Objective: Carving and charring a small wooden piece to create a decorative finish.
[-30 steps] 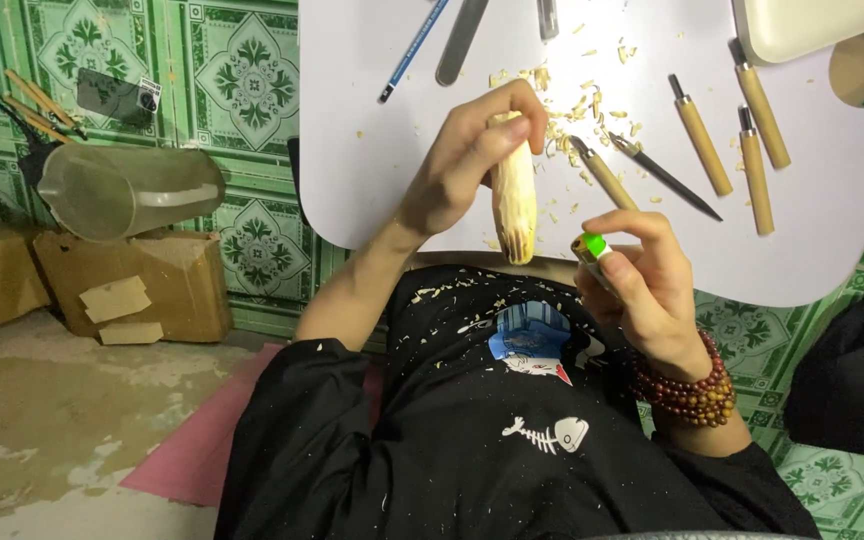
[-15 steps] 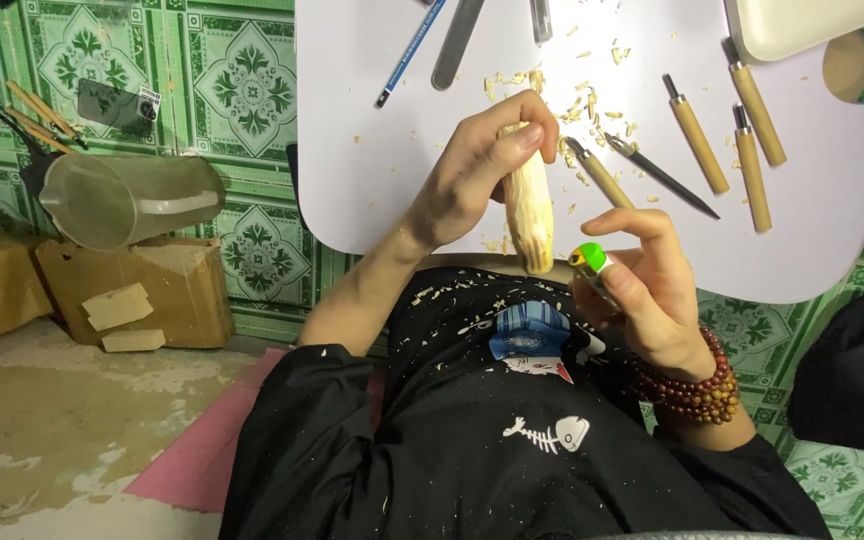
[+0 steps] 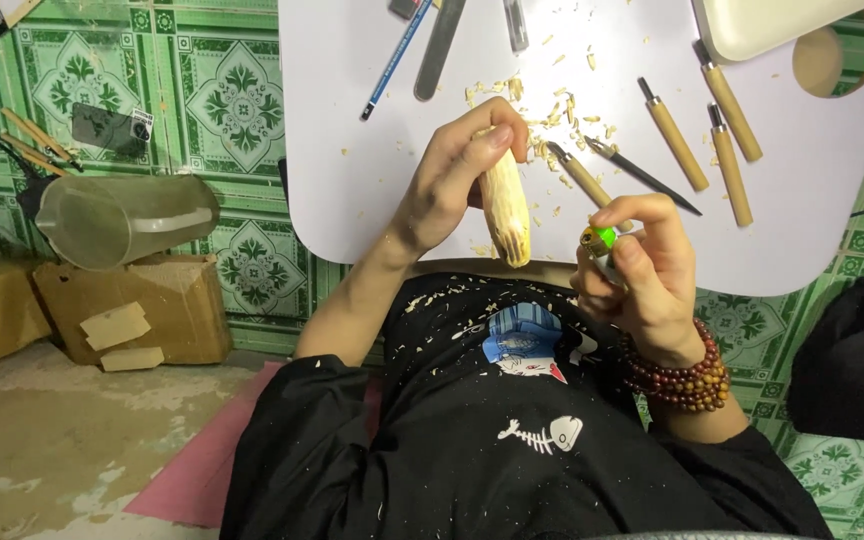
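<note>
I see left hand (image 3: 452,185) in closed grip round upper part of pale wooden piece (image 3: 505,205), held tilted over counter (image 3: 352,190) edge, lower tip toward lap; probably so shavings (image 3: 552,120) fall on counter and shirt. Right hand (image 3: 647,275) pinches small green-tipped tool (image 3: 599,240) just beside piece's lower end, not touching it. Bead bracelet (image 3: 677,375) on right wrist. Wooden-handled carving tools (image 3: 697,135) lie fanned near right hand, likely for quick swap. Blue pencil (image 3: 397,60) lies farther off.

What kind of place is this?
Probably a home wood-carving spot on a tiled floor. A white table holds wooden-handled carving tools and wood shavings, and the left hand holds a pale carved stick.
</note>
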